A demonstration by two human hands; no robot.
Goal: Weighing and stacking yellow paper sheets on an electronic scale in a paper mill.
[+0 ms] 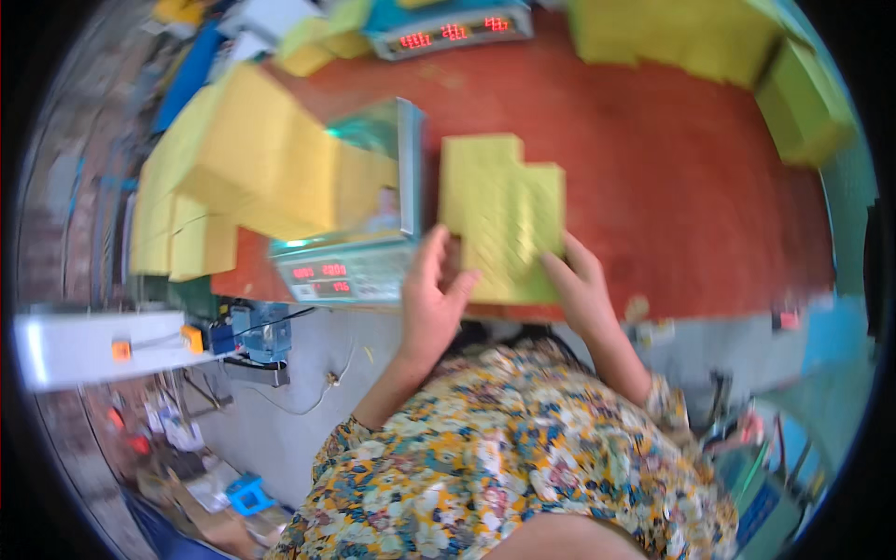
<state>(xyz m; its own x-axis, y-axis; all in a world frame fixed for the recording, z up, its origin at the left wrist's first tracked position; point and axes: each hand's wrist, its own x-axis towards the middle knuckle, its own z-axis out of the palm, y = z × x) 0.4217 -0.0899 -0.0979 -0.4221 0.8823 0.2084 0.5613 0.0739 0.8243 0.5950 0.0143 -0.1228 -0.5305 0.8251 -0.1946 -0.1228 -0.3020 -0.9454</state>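
Observation:
Two overlapping yellow paper packets (509,219), or sheets that look like them, lie near the red table's front edge, the left one reaching farther up than the right. Motion blur hides their exact kind and number. My left hand (436,291) grips their lower left side, its thumb on top and its fingers along the edge. On the opposite side, my right hand (581,280) pinches the right edge between thumb and fingers. Left of my left hand stands a digital scale (369,266) with a lit red display.
Large yellow stacks (271,154) rise beside and partly over the scale. More yellow blocks (672,42) line the table's far right. A second scale (453,35) sits at the far edge of the red table (691,205). A cable (317,401) lies on the floor.

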